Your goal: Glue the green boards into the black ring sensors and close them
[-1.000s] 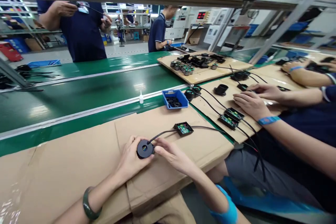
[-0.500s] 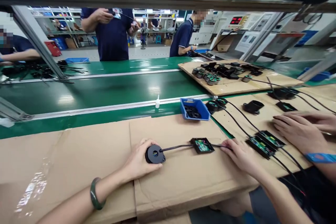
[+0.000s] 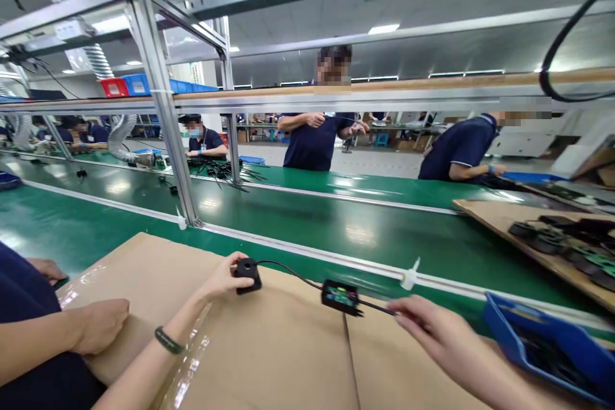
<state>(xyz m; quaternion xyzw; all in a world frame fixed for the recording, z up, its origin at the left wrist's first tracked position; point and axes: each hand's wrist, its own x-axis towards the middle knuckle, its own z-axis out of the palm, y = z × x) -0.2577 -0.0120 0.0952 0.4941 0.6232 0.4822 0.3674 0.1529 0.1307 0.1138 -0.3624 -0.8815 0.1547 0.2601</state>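
Note:
My left hand [image 3: 225, 280] is closed around a round black housing [image 3: 248, 277] with a hole in its face, over the cardboard sheet [image 3: 269, 346]. From the housing a thin black cable [image 3: 291, 270] runs right to a small black box [image 3: 340, 296], whose uncovered side shows a green circuit board. Another length of black cable [image 3: 377, 307] leaves the box's right end. My right hand [image 3: 425, 320] pinches that cable between thumb and fingers. The box hangs between both hands, seemingly just above the cardboard.
A blue bin [image 3: 548, 346] of black parts stands at right, near my right forearm. A small white bottle [image 3: 410, 275] stands by the metal rail. Beyond lies the green conveyor [image 3: 298, 230]. At left, a co-worker's hands [image 3: 103, 327] rest over the cardboard. Cardboard with round parts [image 3: 542, 237] lies far right.
My view has swung left and up. Both hands have carried the housing, cable and box leftward along the cardboard. A co-worker at left has come into view; the one at right has left it.

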